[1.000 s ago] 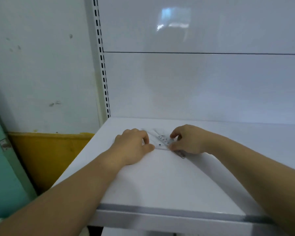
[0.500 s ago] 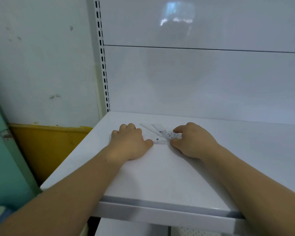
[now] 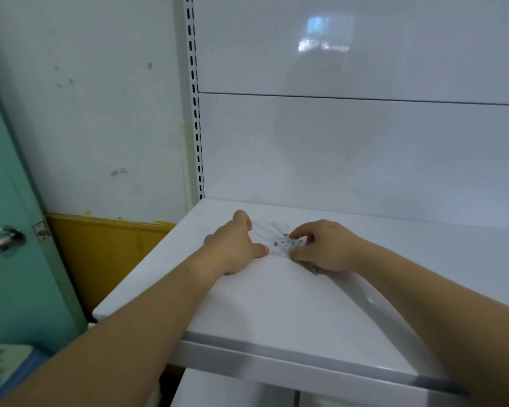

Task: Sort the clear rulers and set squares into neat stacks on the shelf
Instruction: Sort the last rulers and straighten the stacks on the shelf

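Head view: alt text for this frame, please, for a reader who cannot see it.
On a white shelf, the right hand pinches a small fan of clear rulers while the left hand rests palm down at its left edge. A teal door stands far left.

Shelf (image 3: 276, 304) spans centre, front edge nearest viewer. Clear rulers (image 3: 285, 243) lie fanned in a loose pile on it, toward rear left. L hand (image 3: 235, 245) rests on pile's left side. R hand (image 3: 326, 248) is on its right, fingers (image 3: 299, 230) & thumb either side of a ruler that runs under the palm. Back panel (image 3: 350, 157) stands behind shelf, w/ slotted upright (image 3: 196, 113) at its left edge. Wall (image 3: 100, 113) is left of that; door (image 3: 9, 186) w/ knob (image 3: 5, 239) far left.
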The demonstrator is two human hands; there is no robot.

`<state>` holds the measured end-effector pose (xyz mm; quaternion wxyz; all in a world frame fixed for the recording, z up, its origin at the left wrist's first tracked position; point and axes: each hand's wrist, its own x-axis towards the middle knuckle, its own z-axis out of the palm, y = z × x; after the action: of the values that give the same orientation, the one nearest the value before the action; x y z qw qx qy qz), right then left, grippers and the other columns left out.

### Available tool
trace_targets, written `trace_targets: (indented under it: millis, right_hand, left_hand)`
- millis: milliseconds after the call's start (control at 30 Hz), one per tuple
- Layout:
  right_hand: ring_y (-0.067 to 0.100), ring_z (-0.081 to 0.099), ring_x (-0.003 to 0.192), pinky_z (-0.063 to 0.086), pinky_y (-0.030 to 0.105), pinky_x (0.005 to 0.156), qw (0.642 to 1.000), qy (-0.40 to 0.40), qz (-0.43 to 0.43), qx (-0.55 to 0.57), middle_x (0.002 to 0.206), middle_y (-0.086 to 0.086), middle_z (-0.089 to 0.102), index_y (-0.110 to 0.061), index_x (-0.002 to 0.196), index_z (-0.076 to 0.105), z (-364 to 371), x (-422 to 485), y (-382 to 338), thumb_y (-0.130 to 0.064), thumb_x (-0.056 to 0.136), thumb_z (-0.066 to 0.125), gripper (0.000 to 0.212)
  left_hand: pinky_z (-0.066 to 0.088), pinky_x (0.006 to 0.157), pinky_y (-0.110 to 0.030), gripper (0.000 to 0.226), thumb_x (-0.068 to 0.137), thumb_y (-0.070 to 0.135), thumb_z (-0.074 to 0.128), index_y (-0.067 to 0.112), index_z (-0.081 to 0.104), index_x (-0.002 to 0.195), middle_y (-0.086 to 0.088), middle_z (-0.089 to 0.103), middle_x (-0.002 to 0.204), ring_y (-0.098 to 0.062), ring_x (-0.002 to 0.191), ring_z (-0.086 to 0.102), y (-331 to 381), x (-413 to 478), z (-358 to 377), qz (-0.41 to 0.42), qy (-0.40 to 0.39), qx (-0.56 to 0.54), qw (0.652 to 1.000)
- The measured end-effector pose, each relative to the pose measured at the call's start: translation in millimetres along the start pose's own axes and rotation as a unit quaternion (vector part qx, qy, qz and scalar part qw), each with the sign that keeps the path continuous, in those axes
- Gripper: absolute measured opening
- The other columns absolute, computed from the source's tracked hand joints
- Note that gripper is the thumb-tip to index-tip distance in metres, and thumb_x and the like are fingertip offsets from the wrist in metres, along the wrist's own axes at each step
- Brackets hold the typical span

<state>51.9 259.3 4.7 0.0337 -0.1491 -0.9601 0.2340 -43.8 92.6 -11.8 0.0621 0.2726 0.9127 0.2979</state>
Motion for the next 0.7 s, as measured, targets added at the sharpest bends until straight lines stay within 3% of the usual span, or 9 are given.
trace_targets:
  millis: [67, 133, 233, 300, 367, 533, 633, 700]
  right_hand:
    - [0.005, 0.06, 0.075, 0.048, 0.019, 0.066, 1.0, 0.001, 0.011, 0.0, 0.088, -0.008, 0.064, -0.028, 0.128, 0.054, -5, -1, 0, -0.042, 0.078, 0.066, 0.053]
    - [0.014, 0.059, 0.088, 0.052, 0.026, 0.076, 0.999, -0.008, 0.033, -0.023, 0.109, -0.006, 0.056, -0.027, 0.137, 0.045, -13, -5, -1, -0.049, 0.073, 0.071, 0.073]
    - [0.02, 0.052, 0.111, 0.047, 0.028, 0.087, 0.996, 0.016, 0.052, -0.067, 0.134, -0.001, 0.046, -0.022, 0.145, 0.034, -28, -15, 1, -0.049, 0.072, 0.071, 0.086]
    - [0.02, 0.05, 0.113, 0.042, 0.027, 0.09, 0.995, 0.056, 0.051, -0.064, 0.127, 0.001, 0.052, -0.023, 0.144, 0.035, -38, -27, 2, -0.045, 0.077, 0.068, 0.077]
    - [0.017, 0.053, 0.1, 0.043, 0.027, 0.085, 0.994, 0.082, 0.051, -0.046, 0.109, 0.001, 0.058, -0.031, 0.142, 0.038, -47, -44, 3, -0.044, 0.08, 0.066, 0.069]
    - [0.015, 0.051, 0.087, 0.039, 0.027, 0.074, 0.978, 0.158, 0.128, -0.048, 0.095, -0.007, 0.05, -0.038, 0.134, 0.044, -50, -85, 17, -0.053, 0.081, 0.063, 0.059]
    - [0.018, 0.057, 0.072, 0.042, 0.027, 0.061, 0.954, 0.234, 0.174, 0.076, 0.081, -0.002, 0.06, -0.024, 0.097, 0.061, -54, -111, 33, -0.04, 0.087, 0.061, 0.019]
    - [0.018, 0.055, 0.065, 0.039, 0.025, 0.055, 0.924, 0.278, 0.198, 0.174, 0.077, 0.001, 0.064, -0.016, 0.085, 0.062, -63, -134, 45, -0.029, 0.09, 0.058, 0.015]
  left_hand:
    - [0.047, 0.087, -0.039, 0.041, 0.088, 0.037, 0.062, 0.018, 0.037, 0.115, -0.005, 0.057, 0.101, -0.025, 0.092, 0.058, 0, -3, -2, 0.018, 0.028, -0.016, 0.999]
    - [0.045, 0.079, -0.035, 0.041, 0.092, 0.033, 0.056, 0.017, 0.037, 0.125, -0.006, 0.056, 0.099, -0.024, 0.088, 0.057, -1, -5, -7, 0.032, 0.059, -0.03, 0.997]
    - [0.042, 0.07, -0.029, 0.043, 0.091, 0.032, 0.059, 0.018, 0.041, 0.128, 0.0, 0.053, 0.09, -0.017, 0.08, 0.054, 3, -4, -15, 0.051, 0.064, -0.087, 0.993]
    - [0.041, 0.064, -0.023, 0.045, 0.087, 0.029, 0.065, 0.024, 0.041, 0.126, 0.003, 0.048, 0.086, -0.011, 0.072, 0.05, 10, -6, -19, 0.071, 0.042, -0.129, 0.988]
    - [0.038, 0.061, -0.019, 0.054, 0.087, 0.026, 0.066, 0.024, 0.038, 0.134, 0.003, 0.047, 0.084, -0.008, 0.07, 0.049, 20, -7, -23, 0.101, 0.031, -0.135, 0.985]
    - [0.038, 0.062, -0.011, 0.061, 0.091, 0.022, 0.059, 0.022, 0.031, 0.145, 0.007, 0.054, 0.083, -0.005, 0.076, 0.051, 51, -15, -17, 0.176, 0.001, -0.143, 0.974]
    - [0.043, 0.059, -0.016, 0.06, 0.093, 0.012, 0.051, 0.027, 0.028, 0.146, 0.006, 0.057, 0.088, -0.008, 0.073, 0.053, 72, -29, -2, 0.193, -0.045, -0.177, 0.964]
    - [0.046, 0.065, -0.024, 0.065, 0.092, 0.011, 0.05, 0.029, 0.022, 0.147, 0.0, 0.06, 0.093, -0.013, 0.076, 0.056, 90, -39, 12, 0.207, -0.076, -0.176, 0.959]
